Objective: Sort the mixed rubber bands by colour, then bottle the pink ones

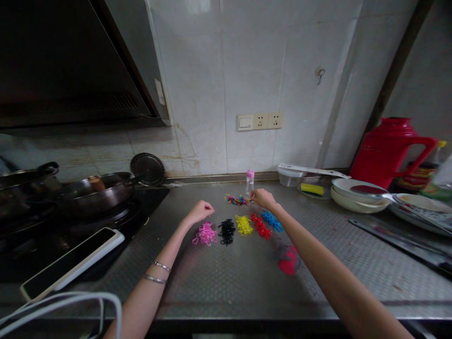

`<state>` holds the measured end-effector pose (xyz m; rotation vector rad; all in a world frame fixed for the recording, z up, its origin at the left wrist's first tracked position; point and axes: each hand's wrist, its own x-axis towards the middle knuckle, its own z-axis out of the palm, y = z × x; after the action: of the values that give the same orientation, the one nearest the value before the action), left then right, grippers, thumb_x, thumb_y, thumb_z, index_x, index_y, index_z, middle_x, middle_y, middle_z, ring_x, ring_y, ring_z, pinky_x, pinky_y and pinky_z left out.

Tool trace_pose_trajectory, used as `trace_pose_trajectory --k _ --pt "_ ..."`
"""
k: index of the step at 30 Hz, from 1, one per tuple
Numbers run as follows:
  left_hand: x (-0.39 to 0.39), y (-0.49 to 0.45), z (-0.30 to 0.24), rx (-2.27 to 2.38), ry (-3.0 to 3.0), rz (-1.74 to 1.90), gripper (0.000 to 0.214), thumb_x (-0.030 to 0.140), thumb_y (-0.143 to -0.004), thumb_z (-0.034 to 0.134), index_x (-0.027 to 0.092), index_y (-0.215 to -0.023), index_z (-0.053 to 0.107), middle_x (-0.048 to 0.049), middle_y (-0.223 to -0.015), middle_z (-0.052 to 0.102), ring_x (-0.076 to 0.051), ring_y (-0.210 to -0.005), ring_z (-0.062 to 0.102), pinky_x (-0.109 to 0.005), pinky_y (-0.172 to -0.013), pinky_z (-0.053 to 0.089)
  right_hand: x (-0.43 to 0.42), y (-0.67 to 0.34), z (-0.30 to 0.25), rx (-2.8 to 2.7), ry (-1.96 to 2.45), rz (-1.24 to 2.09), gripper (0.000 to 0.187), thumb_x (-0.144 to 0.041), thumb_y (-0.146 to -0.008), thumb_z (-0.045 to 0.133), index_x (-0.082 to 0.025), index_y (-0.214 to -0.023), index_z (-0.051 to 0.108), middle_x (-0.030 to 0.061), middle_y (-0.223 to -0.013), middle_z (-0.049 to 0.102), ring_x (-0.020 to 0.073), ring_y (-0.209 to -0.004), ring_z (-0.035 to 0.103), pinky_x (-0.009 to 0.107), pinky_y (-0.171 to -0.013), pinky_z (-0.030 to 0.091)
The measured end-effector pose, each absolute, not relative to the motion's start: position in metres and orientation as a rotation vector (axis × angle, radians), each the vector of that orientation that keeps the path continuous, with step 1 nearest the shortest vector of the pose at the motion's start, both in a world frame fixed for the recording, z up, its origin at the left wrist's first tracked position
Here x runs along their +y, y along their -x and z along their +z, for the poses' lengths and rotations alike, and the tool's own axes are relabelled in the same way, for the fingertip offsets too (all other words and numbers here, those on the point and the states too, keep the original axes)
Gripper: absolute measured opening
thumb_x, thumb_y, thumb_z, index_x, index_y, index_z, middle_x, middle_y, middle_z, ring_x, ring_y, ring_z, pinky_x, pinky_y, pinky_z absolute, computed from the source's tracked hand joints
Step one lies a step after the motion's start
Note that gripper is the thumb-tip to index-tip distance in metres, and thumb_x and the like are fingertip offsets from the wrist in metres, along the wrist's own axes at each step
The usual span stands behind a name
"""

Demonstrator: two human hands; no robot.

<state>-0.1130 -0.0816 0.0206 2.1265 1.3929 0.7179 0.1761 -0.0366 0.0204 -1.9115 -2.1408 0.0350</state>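
My left hand (200, 212) hovers just above the pile of pink rubber bands (205, 234), its fingertips pinched together; whatever they hold is too small to make out. With fingers closed, my right hand (263, 198) is at the right end of a mixed-colour heap of bands (237, 200), in front of a small clear bottle with a pink top (250, 181). I cannot see what its fingertips hold. Between my arms lie separate piles of black bands (226, 231), yellow bands (244, 225), red bands (261, 226) and blue bands (272, 221).
A clear bag with a red patch (287, 261) lies beside my right forearm. Left are a phone-like device (72, 263), white cables (88, 295) and a pan (100, 193) on the stove. Right are stacked bowls (358, 200), a yellow sponge (312, 189), a knife (399, 245) and a red thermos (383, 150).
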Motion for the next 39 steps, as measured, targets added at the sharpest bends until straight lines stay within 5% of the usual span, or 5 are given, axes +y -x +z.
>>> trace_pose_trajectory --k 19,39 --pt "-0.079 0.117 0.021 1.467 -2.128 0.735 0.027 0.032 -0.065 0.051 0.01 -0.067 0.066 -0.0027 -0.052 0.058 -0.011 -0.049 0.047 -0.021 -0.05 0.034 -0.108 -0.147 0.028 -2.106 1.14 0.508 0.021 -0.022 -0.07 0.047 -0.012 -0.077 0.064 -0.0012 -0.054 0.057 0.0075 -0.049 0.048 0.016 -0.049 0.034" --pt "-0.066 0.136 0.012 1.514 -2.007 0.924 0.023 0.026 -0.063 0.051 0.009 -0.062 0.065 -0.0029 -0.049 0.057 -0.011 -0.049 0.049 -0.021 -0.048 0.034 -0.141 -0.028 0.034 -2.692 1.148 0.007 0.031 -0.025 -0.075 0.039 -0.027 -0.097 0.062 0.0042 -0.086 0.065 0.0165 -0.078 0.059 0.022 -0.062 0.038"
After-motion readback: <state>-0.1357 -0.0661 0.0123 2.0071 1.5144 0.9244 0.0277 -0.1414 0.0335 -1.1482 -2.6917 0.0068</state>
